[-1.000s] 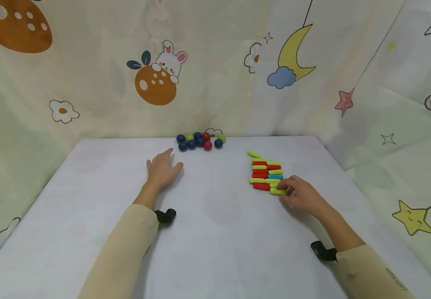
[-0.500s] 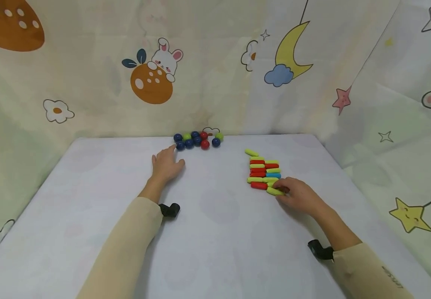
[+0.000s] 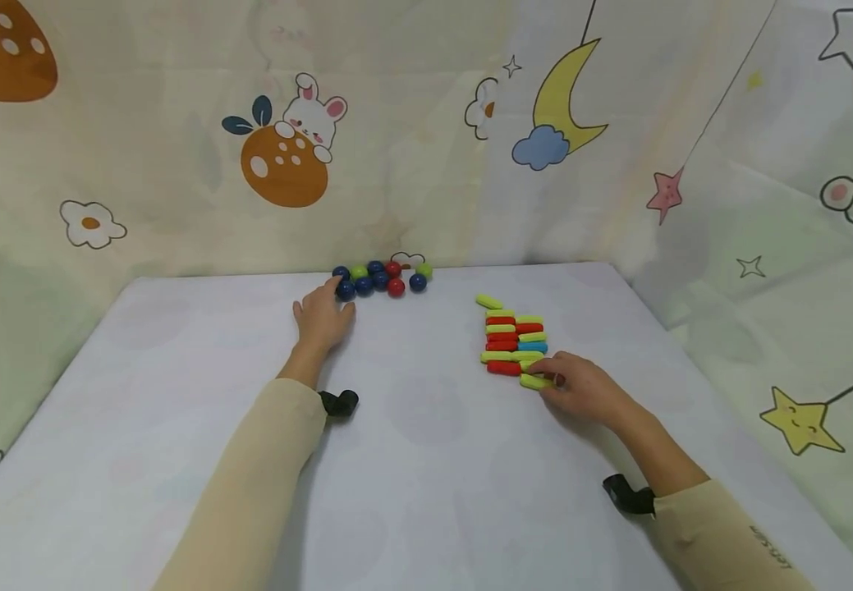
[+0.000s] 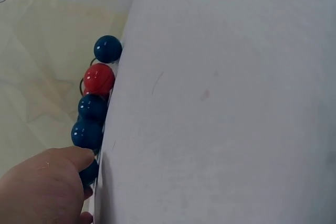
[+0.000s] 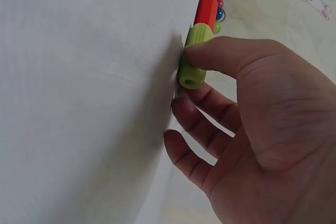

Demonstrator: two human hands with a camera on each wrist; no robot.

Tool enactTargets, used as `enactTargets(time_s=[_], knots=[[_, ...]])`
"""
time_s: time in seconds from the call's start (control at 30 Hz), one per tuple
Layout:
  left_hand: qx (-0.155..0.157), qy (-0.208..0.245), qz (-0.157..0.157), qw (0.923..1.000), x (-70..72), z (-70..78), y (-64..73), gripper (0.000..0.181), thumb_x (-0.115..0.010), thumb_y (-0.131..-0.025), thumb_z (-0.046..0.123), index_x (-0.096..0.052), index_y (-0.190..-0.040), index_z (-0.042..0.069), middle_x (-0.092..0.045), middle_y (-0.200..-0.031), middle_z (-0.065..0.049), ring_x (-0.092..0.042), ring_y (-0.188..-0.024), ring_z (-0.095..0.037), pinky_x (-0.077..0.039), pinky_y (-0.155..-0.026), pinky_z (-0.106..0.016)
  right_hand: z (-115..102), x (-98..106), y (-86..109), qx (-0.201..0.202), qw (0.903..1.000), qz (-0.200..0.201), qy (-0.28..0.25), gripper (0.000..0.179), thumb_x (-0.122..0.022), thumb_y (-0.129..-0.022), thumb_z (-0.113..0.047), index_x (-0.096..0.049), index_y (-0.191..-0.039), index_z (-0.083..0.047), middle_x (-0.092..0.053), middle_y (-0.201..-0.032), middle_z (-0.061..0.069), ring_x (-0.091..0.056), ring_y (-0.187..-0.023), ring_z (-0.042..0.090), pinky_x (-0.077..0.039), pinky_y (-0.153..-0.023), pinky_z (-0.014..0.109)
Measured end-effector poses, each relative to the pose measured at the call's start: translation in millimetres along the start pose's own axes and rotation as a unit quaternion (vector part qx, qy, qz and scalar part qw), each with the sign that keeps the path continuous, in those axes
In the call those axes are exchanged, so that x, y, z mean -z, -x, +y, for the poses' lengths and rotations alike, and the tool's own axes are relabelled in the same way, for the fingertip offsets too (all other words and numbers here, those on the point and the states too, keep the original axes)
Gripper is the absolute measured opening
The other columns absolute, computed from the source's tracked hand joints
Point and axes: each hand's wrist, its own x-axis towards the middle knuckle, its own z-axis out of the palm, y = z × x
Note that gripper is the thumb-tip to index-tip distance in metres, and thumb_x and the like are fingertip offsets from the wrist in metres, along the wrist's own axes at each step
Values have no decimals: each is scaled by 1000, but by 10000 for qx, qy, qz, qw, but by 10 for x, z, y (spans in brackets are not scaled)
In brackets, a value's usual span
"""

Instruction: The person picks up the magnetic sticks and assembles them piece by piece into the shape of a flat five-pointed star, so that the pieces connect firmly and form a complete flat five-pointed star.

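Observation:
My left hand (image 3: 320, 318) reaches to the back edge, its fingertips right at the leftmost front dark blue ball (image 3: 346, 290) of a cluster of shiny balls. In the left wrist view the thumb (image 4: 79, 156) overlaps a dark blue ball (image 4: 90, 174), partly covering it. At the near end of a layout of coloured sticks, my right hand (image 3: 581, 387) pinches a light green ribbed stick (image 5: 191, 77) with a hole in its end. The thumb presses one side, and the other fingers curve loosely below. A red stick (image 5: 207, 10) lies just beyond it.
Green, red and blue sticks lie in two columns, among them a blue stick (image 3: 533, 347); one green stick (image 3: 488, 302) slants at the far end. Red balls (image 3: 396, 287) and green balls (image 3: 424, 270) share the cluster. A printed cloth (image 3: 411, 164) rises behind the white table (image 3: 426, 492).
My left hand has moved forward to the front left dark blue ball. The right hand stays at the near green stick. The head view has shifted slightly.

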Motion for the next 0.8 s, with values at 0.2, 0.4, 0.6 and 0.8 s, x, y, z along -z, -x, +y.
enactTargets(time_s=[0.2,0.4,0.6,0.8], knots=[[125,168,494,9986,-70,-16,-39,53,-62,-100,25,-52,-150,12,-56,-151,-18,-47,-140,-45,-10,-123,-67,-28,3,9,-6,9998,-197,-9,40,-68,-93,-11,-71,-132,-18,-61,-100,2,-54,-89,19,-51,-75,30],[93,577,816,9949,-88,-28,-29,42,-68,-97,22,-60,-136,8,-71,-127,-18,-58,-126,-43,-11,-123,-65,-11,-34,8,72,9998,-168,-26,40,-69,-91,-10,-70,-130,-19,-61,-100,2,-55,-87,18,-51,-75,31],[-79,683,738,9949,-53,-54,29,39,-68,-98,21,-60,-133,6,-71,-125,-19,-58,-125,-43,-10,-124,-65,-30,-65,42,136,9996,-145,-209,42,-69,-89,-11,-69,-130,-20,-60,-97,0,-54,-83,17,-50,-71,30],[-408,764,484,9951,-7,-109,120,41,-68,-98,19,-59,-135,5,-71,-126,-21,-58,-126,-43,-22,-123,-59,-52,-54,57,246,9991,38,-329,42,-67,-88,-10,-66,-129,-18,-59,-94,1,-52,-82,17,-48,-69,31]])
